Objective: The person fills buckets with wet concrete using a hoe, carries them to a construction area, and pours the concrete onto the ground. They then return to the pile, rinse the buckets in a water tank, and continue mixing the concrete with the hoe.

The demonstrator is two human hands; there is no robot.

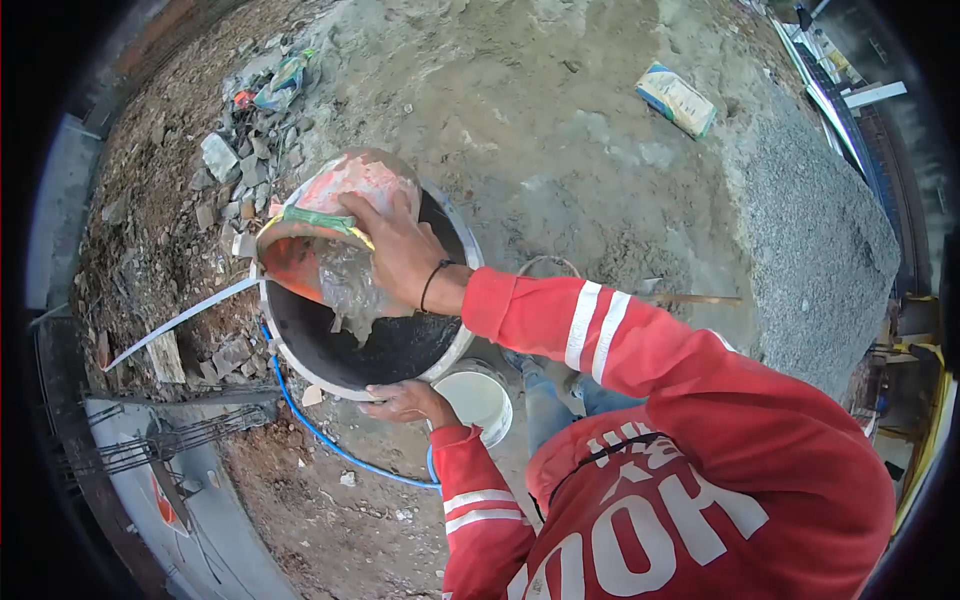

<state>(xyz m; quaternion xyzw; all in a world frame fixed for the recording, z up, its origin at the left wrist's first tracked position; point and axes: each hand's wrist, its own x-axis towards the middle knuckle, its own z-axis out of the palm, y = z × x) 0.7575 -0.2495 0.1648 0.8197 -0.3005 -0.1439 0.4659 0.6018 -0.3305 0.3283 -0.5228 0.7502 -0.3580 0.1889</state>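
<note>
My right hand (400, 245) grips a worn reddish bucket (365, 178) near its rim, which has green and yellow on it. The bucket is tipped on its side over a large round drum (455, 345) with a dark inside. Water (352, 290) spills from its mouth into the drum. My left hand (405, 402) is at the near edge of the drum, fingers curled against the rim. Close by that hand stands a white bucket (478, 402) with pale liquid in it. The drum's far side is partly hidden behind the tipped bucket.
A blue hose (330, 440) curves along the ground beside the drum. Rubble (235, 170) lies to the left, with steel bars (120, 440) below it. At the right are a gravel heap (810, 210) and a printed sack (676, 100). A pale strip (180, 322) extends left from the drum.
</note>
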